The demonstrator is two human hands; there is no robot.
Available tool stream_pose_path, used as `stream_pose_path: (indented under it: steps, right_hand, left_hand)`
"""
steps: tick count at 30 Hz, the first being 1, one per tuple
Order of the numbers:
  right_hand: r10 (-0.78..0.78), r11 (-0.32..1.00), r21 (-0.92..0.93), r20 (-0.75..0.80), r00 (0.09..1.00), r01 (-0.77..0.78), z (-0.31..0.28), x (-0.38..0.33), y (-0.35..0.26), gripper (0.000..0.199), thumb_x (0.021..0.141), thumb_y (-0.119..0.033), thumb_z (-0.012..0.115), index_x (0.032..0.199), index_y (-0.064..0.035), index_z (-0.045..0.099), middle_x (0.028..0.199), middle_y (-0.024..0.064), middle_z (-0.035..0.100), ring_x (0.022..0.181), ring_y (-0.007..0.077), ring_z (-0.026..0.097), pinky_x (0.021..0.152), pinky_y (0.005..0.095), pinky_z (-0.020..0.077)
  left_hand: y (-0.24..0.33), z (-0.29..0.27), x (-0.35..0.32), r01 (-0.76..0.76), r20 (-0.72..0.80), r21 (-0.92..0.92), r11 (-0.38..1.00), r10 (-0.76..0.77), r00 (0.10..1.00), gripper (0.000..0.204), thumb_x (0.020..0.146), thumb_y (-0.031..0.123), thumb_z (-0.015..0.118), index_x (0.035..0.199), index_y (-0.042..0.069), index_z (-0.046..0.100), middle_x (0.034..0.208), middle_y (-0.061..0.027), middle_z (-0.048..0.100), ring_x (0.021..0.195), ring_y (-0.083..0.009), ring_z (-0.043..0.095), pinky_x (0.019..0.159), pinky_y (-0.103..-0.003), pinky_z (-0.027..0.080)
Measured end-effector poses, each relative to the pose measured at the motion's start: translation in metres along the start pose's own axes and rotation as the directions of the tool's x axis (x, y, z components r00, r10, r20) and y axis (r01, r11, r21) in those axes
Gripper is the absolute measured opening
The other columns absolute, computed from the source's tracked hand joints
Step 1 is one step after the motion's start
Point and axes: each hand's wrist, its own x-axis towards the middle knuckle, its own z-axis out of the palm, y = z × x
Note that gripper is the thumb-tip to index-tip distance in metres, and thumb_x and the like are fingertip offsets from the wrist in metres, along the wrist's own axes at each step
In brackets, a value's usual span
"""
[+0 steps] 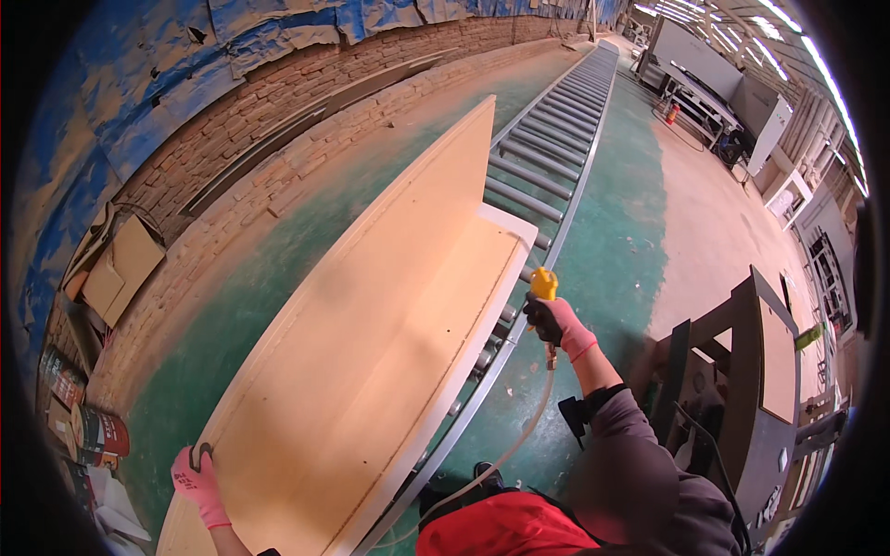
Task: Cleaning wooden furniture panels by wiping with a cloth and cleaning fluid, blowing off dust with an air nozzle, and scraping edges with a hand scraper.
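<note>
A long light-wood cabinet carcass [371, 324] lies on the roller conveyor, with a tall panel along its left side and a short upright piece at its far end. A few small dark holes and lines of debris show on its inside. At its near left edge, my left hand [199, 486], in a pink glove with dark fingers, closes on the wood. To the right of the carcass, my right hand [559, 326], gloved alike, is wrapped round a yellow air blow gun [544, 283]. A pale air hose [528, 431] hangs from the gun and curves down past my red apron.
The roller conveyor [552, 139] runs away to the far end beside a brick wall [278, 176]. A dark workbench [732, 380] stands close on my right. Paint cans [102, 434] and cardboard [122, 269] lie at left. A large machine [709, 93] stands far right.
</note>
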Motion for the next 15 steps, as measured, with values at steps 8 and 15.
stream_pose_path:
  steps: [8, 15]
  right_hand:
    - [0.104, 0.971, -0.222, 0.056, 0.993, -0.089, 0.017, 0.014, 0.056, 0.026, 0.078, -0.029, 0.061, 0.072, -0.0040, 0.060, 0.058, 0.0007, 0.054, 0.045, 0.0109, 0.048, 0.041, 0.0261, 0.0355]
    - [0.205, 0.712, -0.679, 0.442, 0.873, 0.177, 0.131, -0.052, 0.094, 0.032, 0.077, -0.036, 0.059, 0.068, -0.0057, 0.060, 0.052, 0.0001, 0.052, 0.041, 0.0100, 0.046, 0.038, 0.0258, 0.0357]
  left_hand:
    - [0.020, 0.009, 0.005, -0.011, 0.054, 0.027, 1.000, 0.010, 0.999, 0.027, 0.068, 0.018, 0.067, 0.089, 0.003, 0.060, 0.087, -0.0129, 0.062, 0.080, -0.0316, 0.057, 0.072, -0.037, 0.045]
    - [-0.014, -0.007, -0.006, -0.104, -0.137, 0.149, 0.983, 0.125, 0.983, 0.031, 0.062, 0.023, 0.072, 0.086, 0.007, 0.061, 0.081, -0.0102, 0.061, 0.077, -0.0295, 0.057, 0.073, -0.039, 0.045]
